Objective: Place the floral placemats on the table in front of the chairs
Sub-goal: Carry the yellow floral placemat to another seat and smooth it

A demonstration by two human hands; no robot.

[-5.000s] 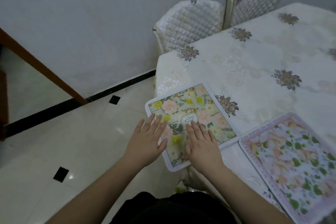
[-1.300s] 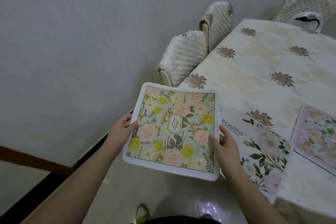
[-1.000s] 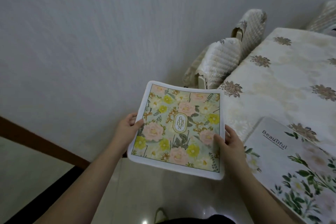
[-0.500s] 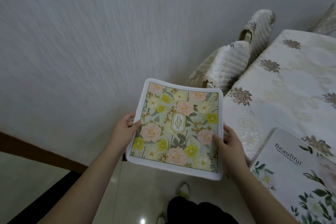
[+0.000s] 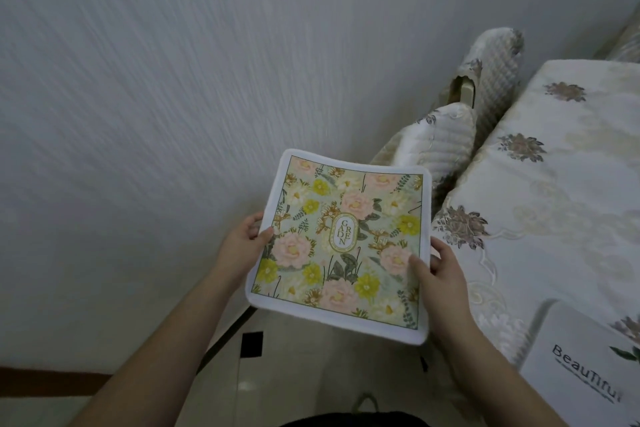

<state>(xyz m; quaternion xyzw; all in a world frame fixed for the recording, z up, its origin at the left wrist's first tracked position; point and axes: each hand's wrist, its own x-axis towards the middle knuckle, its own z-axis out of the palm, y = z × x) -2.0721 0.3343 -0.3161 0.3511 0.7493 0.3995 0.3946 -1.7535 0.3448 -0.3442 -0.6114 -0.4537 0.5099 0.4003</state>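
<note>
Floral placemat: square, white border, pink and yellow blooms, oval "GARDEN" label at centre. Held in air beside table, above floor. Left hand pinches left edge; right hand pinches right edge. Since 0.5 s ago: grasp unchanged, second placemat slid toward frame corner.

I hold the floral placemat in the air, off the tabletop's left edge, above the floor. Square, white border, pale green ground, pink and yellow blooms, an oval label at centre. It sags slightly, tilted face up toward me. A second placemat, white with "Beautiful" lettering and green leaves, lies flat at the tabletop's near corner. Two quilted chairs stand along the tabletop's left side.
</note>
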